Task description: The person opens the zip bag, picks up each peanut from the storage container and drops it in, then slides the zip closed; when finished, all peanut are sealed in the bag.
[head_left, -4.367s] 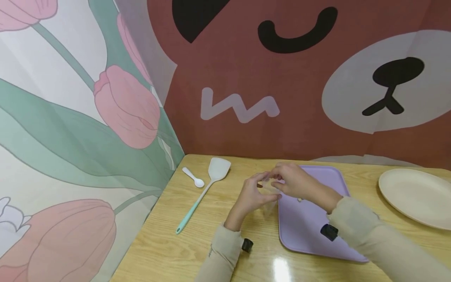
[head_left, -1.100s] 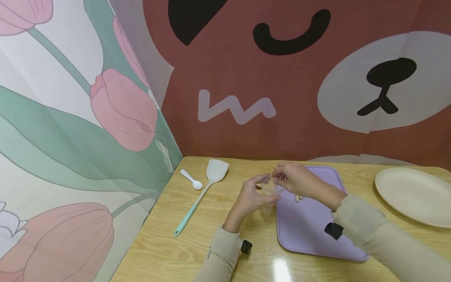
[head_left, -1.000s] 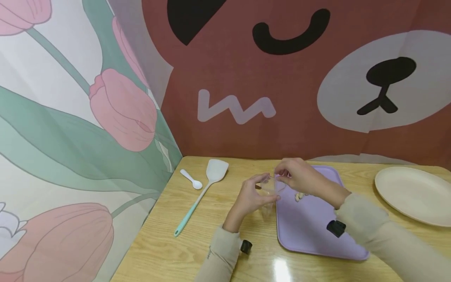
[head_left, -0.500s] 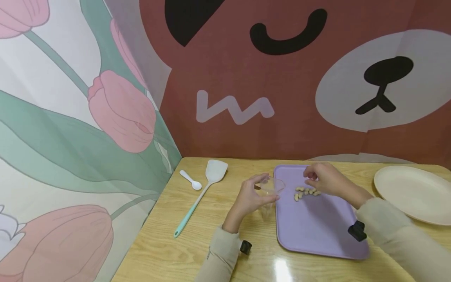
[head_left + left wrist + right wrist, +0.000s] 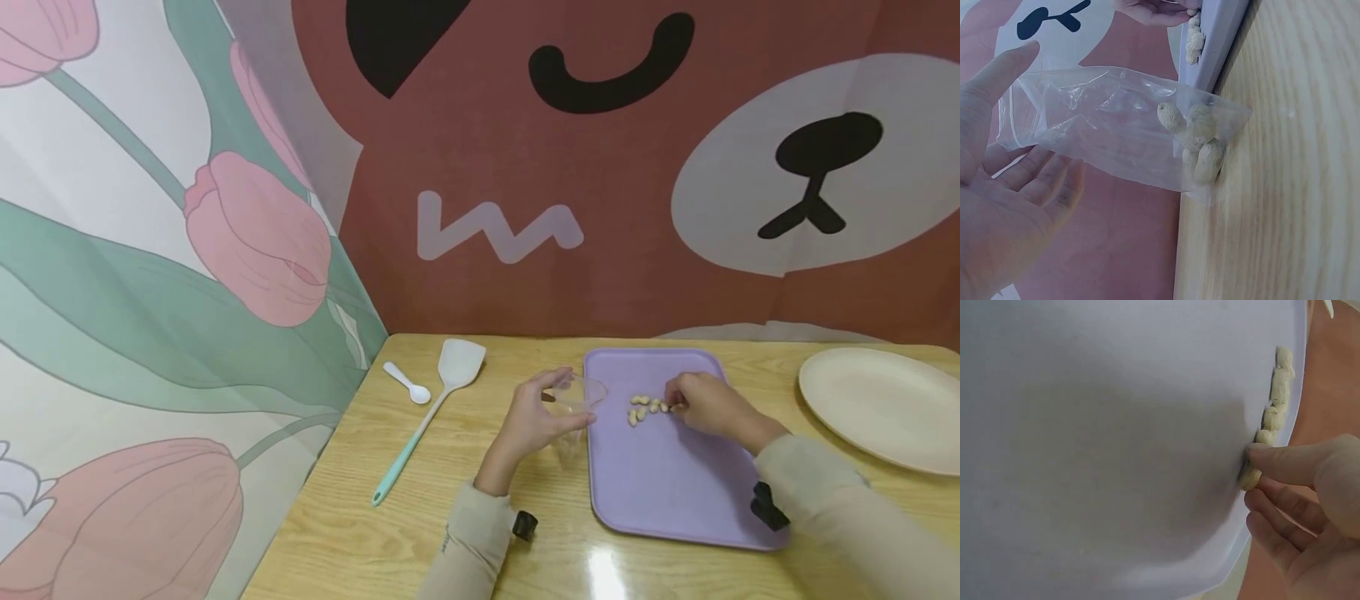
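My left hand (image 5: 531, 417) holds a clear plastic bag (image 5: 1104, 103) by its mouth, thumb and fingers spreading it, just left of the purple tray (image 5: 652, 492). Several unshelled peanuts (image 5: 1200, 128) sit in the bottom of the bag. More peanuts (image 5: 640, 410) lie loosely grouped on the upper part of the tray. Over the tray, my right hand (image 5: 712, 407) pinches a peanut (image 5: 1250, 479) at the near end of that group; in the right wrist view the thumb presses against it. The other fingers are loosely bent.
A white spatula with a green handle (image 5: 405, 458) and a small white spoon (image 5: 408, 382) lie on the wooden table (image 5: 337, 542) at the left. A beige oval plate (image 5: 885, 408) sits to the right of the tray. A printed cloth backdrop (image 5: 480, 292) rises behind the table.
My right hand has left the bag's mouth, moved right over the tray and come down to a peanut, uncovering the peanuts there. The left hand keeps holding the bag in place.
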### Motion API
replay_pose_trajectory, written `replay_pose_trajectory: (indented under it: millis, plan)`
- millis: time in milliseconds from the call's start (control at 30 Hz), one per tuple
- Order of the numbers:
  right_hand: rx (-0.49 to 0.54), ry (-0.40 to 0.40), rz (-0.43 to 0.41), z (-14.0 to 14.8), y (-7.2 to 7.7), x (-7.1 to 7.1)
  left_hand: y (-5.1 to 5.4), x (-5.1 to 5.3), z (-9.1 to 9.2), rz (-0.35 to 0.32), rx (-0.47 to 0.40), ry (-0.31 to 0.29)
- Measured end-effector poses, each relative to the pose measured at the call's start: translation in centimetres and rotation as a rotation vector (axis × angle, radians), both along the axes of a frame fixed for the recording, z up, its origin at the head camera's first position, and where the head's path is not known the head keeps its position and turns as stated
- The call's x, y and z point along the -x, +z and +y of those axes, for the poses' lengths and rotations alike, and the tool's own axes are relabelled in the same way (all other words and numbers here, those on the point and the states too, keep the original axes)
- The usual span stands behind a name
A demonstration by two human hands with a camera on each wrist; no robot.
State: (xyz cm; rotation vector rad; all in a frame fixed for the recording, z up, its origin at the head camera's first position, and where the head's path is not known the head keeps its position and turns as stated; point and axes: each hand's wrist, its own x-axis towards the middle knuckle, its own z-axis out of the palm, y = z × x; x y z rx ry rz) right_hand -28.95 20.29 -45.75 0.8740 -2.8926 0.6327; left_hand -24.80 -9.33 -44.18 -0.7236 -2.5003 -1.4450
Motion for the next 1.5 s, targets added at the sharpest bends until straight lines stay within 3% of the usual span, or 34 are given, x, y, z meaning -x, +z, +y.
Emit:
replay_pose_trajectory:
  millis: [333, 500, 633, 767, 900, 1033, 1267, 1500]
  plan:
    - [0.007, -0.017, 0.037, 0.4, -1.0, 0.0, 0.1, -0.2, -0.1, -0.018, -0.009, -0.009]
    - [0.013, -0.03, 0.015, 0.7, -0.8, 0.1, 0.2, -0.1, 0.0, -0.024, -0.012, -0.009]
    - [0.023, -0.026, -0.002, 0.8, 0.8, 0.3, 0.1, -0.2, 0.0, -0.023, -0.013, -0.009]
    - [0.05, -0.005, 0.05, -0.5, 3.9, 0.4, 0.1, -0.2, 0.0, -0.019, -0.01, -0.004]
    - [0.096, 0.036, 0.132, -3.2, 7.1, -0.5, 0.1, -0.1, 0.0, -0.018, -0.008, -0.006]
    - [0.145, 0.124, 0.174, -6.2, 9.2, -1.9, 0.1, -0.1, -0.1, -0.017, -0.007, -0.012]
    - [0.168, 0.233, 0.183, -10.2, 10.0, -2.9, 0.0, -0.1, -0.2, -0.008, -0.017, -0.024]
    - [0.169, 0.233, 0.159, -11.4, 9.6, -2.8, 0.0, 0.0, -0.2, 0.018, -0.021, -0.052]
